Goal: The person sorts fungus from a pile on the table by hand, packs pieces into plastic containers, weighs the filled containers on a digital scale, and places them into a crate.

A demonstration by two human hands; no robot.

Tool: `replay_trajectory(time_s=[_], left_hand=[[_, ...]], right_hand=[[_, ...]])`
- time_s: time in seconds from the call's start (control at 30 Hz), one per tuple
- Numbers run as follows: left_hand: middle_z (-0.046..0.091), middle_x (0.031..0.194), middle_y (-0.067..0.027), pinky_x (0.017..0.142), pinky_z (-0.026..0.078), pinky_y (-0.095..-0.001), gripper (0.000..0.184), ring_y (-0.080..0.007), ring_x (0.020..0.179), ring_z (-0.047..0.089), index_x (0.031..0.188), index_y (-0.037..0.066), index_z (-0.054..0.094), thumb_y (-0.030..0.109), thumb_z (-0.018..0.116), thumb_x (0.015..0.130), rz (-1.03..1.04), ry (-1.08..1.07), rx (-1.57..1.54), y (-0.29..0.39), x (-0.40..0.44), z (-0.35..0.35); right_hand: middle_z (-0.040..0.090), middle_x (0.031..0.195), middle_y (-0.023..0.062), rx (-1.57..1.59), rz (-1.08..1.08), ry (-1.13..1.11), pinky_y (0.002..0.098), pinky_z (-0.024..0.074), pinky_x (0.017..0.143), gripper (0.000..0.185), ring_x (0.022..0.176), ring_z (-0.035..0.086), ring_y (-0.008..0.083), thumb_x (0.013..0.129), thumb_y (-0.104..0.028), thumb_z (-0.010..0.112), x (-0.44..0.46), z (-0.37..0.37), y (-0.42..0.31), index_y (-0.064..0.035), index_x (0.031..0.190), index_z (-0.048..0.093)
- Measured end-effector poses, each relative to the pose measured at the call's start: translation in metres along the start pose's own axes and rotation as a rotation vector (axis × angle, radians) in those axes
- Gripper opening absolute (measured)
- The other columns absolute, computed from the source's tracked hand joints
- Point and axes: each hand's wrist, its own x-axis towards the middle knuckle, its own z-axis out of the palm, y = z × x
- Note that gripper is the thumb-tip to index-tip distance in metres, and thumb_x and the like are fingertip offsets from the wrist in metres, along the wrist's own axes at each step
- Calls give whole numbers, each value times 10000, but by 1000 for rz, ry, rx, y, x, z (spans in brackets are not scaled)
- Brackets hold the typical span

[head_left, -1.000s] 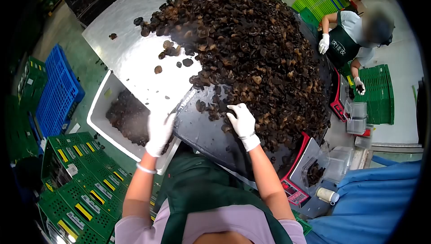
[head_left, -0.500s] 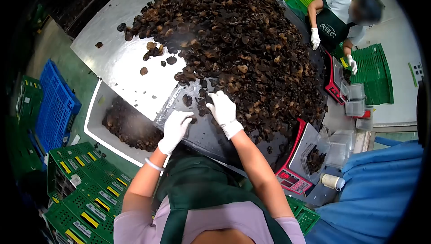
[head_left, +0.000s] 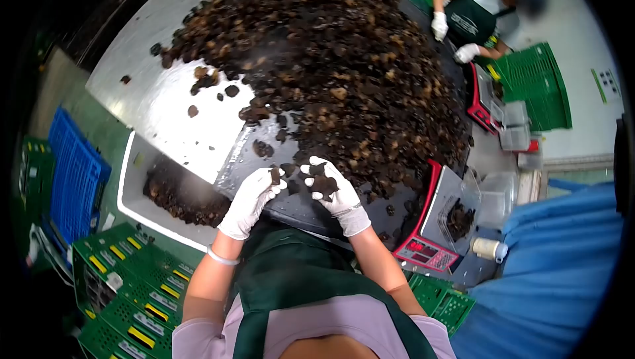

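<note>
A large heap of dark brown wood ear mushrooms covers much of the metal table. My left hand, in a white glove, pinches a small mushroom piece over the dark mat at the near edge. Beside it, my right hand, also gloved, is turned palm up with its fingers curled round several mushroom pieces. Loose mushrooms lie on the mat just beyond both hands.
A white bin holding mushrooms stands at left, near green crates and a blue crate. At right are a red scale with a filled clear box, a white bottle and clear boxes. A co-worker stands beyond.
Both hands have drawn back toward my body. My right hand has turned palm up with mushroom pieces in it, and my left now pinches a piece. The co-worker's hands have come closer together.
</note>
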Motion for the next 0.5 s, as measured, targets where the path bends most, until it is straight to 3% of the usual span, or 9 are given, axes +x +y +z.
replay_trajectory(time_s=[0.2, 0.3, 0.37, 0.43, 0.47, 0.5], left_hand=[[620, 905, -27, 663, 472, -199, 248, -82, 758, 569, 1101, 33, 575, 216, 562, 934, -83, -46, 33, -23, 34, 34], [622, 916, -31, 669, 475, -214, 254, -95, 778, 576, 1114, 40, 566, 219, 565, 934, -121, -115, 89, -39, 48, 59], [631, 955, -45, 700, 486, -226, 240, -109, 819, 589, 1120, 46, 559, 202, 553, 938, -146, -164, 114, -50, 52, 80], [639, 1009, -64, 739, 496, -230, 219, -122, 871, 606, 1116, 51, 560, 181, 538, 941, -149, -180, 168, -55, 50, 109], [635, 1071, -78, 784, 503, -247, 205, -143, 935, 613, 1110, 56, 561, 169, 531, 941, -178, -244, 138, -57, 49, 121], [627, 1102, -88, 813, 506, -276, 205, -160, 966, 613, 1108, 56, 561, 170, 531, 941, -203, -286, 152, -61, 47, 134]], right_hand=[[529, 1283, 184, 371, -123, -43, 266, 525, 655, 455, 1007, 619, 251, 999, -278, 393, -41, -29, -12, -89, 1412, 358], [534, 1279, 183, 174, -250, 78, 254, 518, 645, 439, 963, 629, 215, 985, -208, 391, -67, -42, -21, -75, 1403, 364], [569, 1221, 159, 157, -285, 172, 236, 505, 629, 370, 938, 629, 187, 969, -147, 431, -86, -49, -30, -50, 1327, 428], [604, 1136, 133, -218, -471, 335, 214, 488, 616, 280, 892, 634, 163, 941, -70, 487, -99, -59, -36, -32, 1219, 476], [623, 1062, 110, -280, -468, 464, 222, 498, 637, 193, 844, 639, 151, 915, -15, 530, -108, -61, -40, -20, 1106, 505], [623, 1062, 110, -274, -480, 464, 222, 498, 637, 193, 844, 639, 151, 915, -15, 530, -112, -69, -38, -20, 1106, 505]])
